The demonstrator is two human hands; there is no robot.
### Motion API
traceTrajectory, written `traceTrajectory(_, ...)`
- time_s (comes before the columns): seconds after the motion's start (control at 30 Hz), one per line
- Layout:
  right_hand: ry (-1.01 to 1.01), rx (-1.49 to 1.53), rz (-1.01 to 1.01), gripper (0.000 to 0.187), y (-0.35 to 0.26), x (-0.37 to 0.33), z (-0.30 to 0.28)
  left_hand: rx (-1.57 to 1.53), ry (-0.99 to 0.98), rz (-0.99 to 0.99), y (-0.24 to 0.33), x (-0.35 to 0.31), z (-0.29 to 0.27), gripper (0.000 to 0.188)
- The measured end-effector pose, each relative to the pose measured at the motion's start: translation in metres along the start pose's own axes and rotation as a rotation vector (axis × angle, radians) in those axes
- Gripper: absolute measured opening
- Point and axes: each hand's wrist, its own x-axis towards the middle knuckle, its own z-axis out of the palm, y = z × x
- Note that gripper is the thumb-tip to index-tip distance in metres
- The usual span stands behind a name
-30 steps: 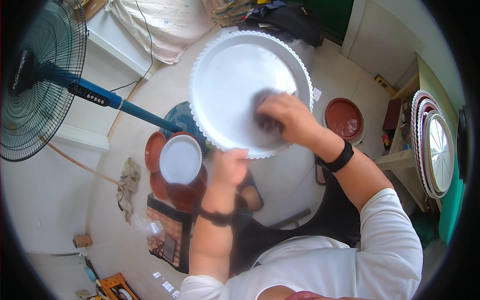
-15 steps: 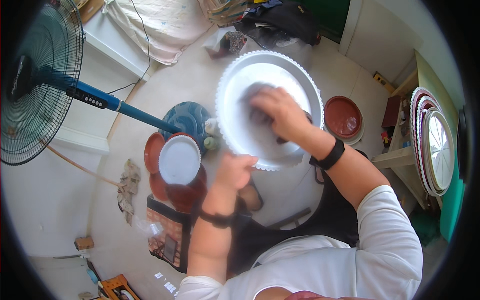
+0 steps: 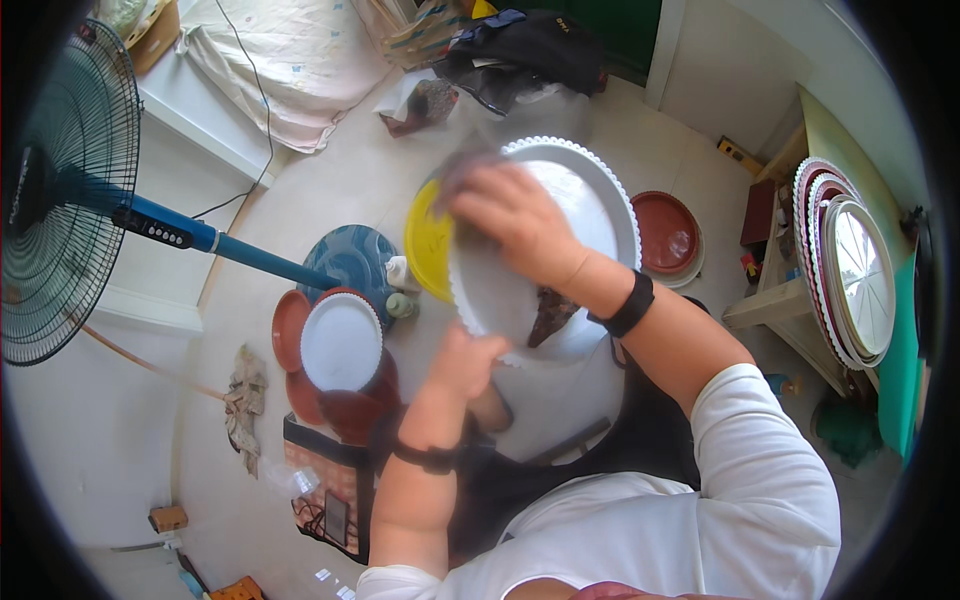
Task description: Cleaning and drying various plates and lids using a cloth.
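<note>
A large round white tray [image 3: 590, 200] with a scalloped rim is held up in front of me, tilted. My left hand [image 3: 470, 362] grips its near-left edge, thumb over the rim. My right hand [image 3: 515, 220] presses a dark brown cloth [image 3: 465, 178], blurred by motion, against the tray's left inner side. A loose end of dark patterned cloth [image 3: 552, 315] hangs below the right hand inside the tray. Behind the tray's left edge shows a yellow round surface [image 3: 428, 245], partly hidden.
A blue stand fan [image 3: 260, 255] rises at the left. By its base [image 3: 350, 250] are small bottles [image 3: 400, 303], a white scalloped plate [image 3: 342, 342] and reddish-brown dishes [image 3: 350, 410]. Red dishes [image 3: 665, 230] lie right of the tray. Stacked trays [image 3: 858, 280] lean beside a wooden shelf [image 3: 765, 305].
My right hand and the cloth have moved left across the tray to its left rim. The yellow surface behind the tray has come into view. The whole view has shifted slightly.
</note>
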Motion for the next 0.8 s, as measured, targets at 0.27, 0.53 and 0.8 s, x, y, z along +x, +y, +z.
traceTrajectory(0.27, -0.143, -0.337, 0.804, 0.047, 0.066, -0.026, -0.026, -0.176, 0.248, 0.095, -0.009, -0.001, -0.010, 0.034)
traceTrajectory(0.53, -0.153, -0.087, 0.818, 0.030, 0.031, -0.022, -0.034, 0.593, 0.282, 0.653, -0.017, 0.001, -0.023, 0.022)
traceTrajectory(0.8, 0.022, 0.469, 0.840, 0.041, 0.032, -0.006, -0.017, -0.025, -0.058, 0.222, -0.002, 0.001, -0.008, 0.029)
